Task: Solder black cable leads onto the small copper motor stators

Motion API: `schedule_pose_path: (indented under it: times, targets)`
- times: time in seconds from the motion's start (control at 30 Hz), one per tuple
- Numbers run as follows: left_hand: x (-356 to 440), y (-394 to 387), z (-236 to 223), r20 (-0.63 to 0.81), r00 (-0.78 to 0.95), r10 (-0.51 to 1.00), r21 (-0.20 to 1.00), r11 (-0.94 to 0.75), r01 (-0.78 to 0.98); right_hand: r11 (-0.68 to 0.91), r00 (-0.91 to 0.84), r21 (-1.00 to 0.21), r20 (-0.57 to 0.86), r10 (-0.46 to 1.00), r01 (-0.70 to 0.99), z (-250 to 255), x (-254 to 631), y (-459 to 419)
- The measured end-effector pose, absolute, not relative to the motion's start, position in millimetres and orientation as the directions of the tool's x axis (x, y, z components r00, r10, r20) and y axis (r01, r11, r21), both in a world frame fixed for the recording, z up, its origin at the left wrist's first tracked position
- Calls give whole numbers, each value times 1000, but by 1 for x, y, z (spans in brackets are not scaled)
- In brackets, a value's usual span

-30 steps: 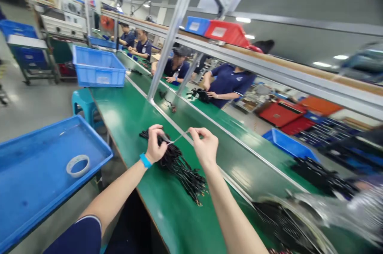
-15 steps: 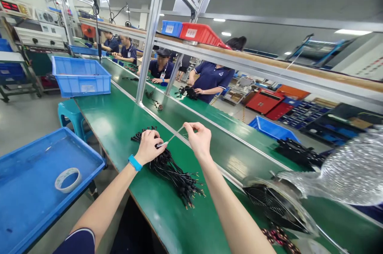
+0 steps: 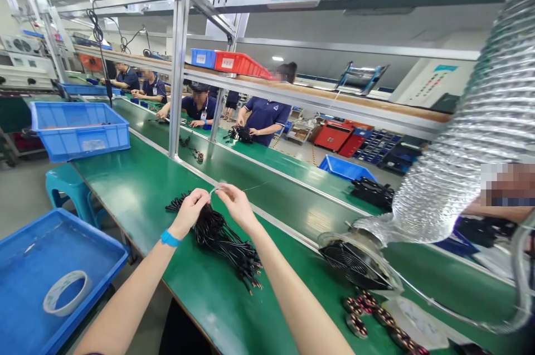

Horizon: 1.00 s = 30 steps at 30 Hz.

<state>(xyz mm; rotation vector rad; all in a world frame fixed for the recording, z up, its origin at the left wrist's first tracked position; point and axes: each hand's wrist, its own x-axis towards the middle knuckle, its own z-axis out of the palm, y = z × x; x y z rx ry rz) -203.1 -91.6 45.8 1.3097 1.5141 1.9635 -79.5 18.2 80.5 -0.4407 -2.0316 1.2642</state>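
While the black cables already lie gathered in one bundle on the green bench at the centre of the frame, the pale strip above them does not look finished off. The left hand, just left of centre, is nearly closed, thumb and fingertips pinching one part of the strip at the upper end of the bundle. The right hand, a little to its right, is curled with its fingertips pinched together on the other part, so the two hands almost meet over a short length. Whether the strip already passes around the cables cannot be told, since the fingers and the wrist side of the left hand cover that place. What can be judged is that the gathering is done and the securing seems partway: both hands are occupied with the strip and no closed band shows on the bundle. Towards the lower right of the bundle, the cable ends fan out loosely, their tips bare. A pale roll lies in the blue tray at lower left, apart from both hands.
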Motion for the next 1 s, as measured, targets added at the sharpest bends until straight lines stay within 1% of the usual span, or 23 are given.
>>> schedule_pose_path:
  times: [0.07, 0.13, 0.17, 0.23, 0.3, 0.37, 0.47, 0.53, 0.6, 0.7, 0.77, 0.8, 0.9, 0.97, 1.0]
  targets:
    - [-199, -94, 49, 486, -534, 692, 874, -390, 291, 424, -805, -901, 321, 498, -97, 69, -81, 14]
    - [-195, -97, 53, 508, -549, 664, 862, -389, 327, 477, -849, -877, 292, 441, -55, 61, -82, 9]
    - [-193, -98, 54, 515, -556, 652, 857, -390, 337, 527, -845, -850, 298, 443, -23, 59, -82, 8]
    - [-189, -101, 54, 522, -568, 636, 852, -407, 328, 610, -806, -791, 336, 487, 39, 58, -82, 8]
    - [-186, -105, 53, 495, -588, 640, 864, -435, 253, 632, -755, -770, 363, 545, 86, 58, -80, 12]
    - [-184, -111, 49, 413, -604, 682, 887, -452, 96, 618, -704, -776, 369, 607, 126, 56, -76, 22]
    - [-182, -124, 40, 275, -606, 746, 893, -431, -125, 578, -609, -792, 362, 706, 199, 49, -66, 41]
    - [-183, -136, 31, 205, -626, 753, 902, -393, -177, 539, -539, -804, 347, 768, 252, 42, -56, 53]
    - [-185, -150, 21, 146, -657, 740, 925, -337, -174, 496, -471, -815, 327, 820, 298, 35, -47, 60]
    - [-191, -176, 12, 104, -706, 700, 963, -249, -106, 443, -395, -830, 302, 868, 338, 23, -37, 55]
    - [-197, -193, 14, 135, -743, 655, 973, -231, -28, 448, -389, -819, 306, 869, 357, 15, -33, 42]
    - [-201, -202, 19, 167, -767, 619, 971, -237, 21, 477, -411, -796, 319, 854, 372, 11, -31, 33]
    - [-213, -219, 47, 328, -810, 486, 942, -235, 240, 613, -500, -673, 395, 771, 414, -2, -26, 5]
    - [-221, -220, 74, 496, -733, 465, 863, -176, 473, 707, -541, -576, 471, 697, 409, -11, -21, -12]
    - [-225, -217, 88, 588, -658, 471, 786, -138, 603, 751, -558, -525, 510, 654, 401, -16, -18, -20]
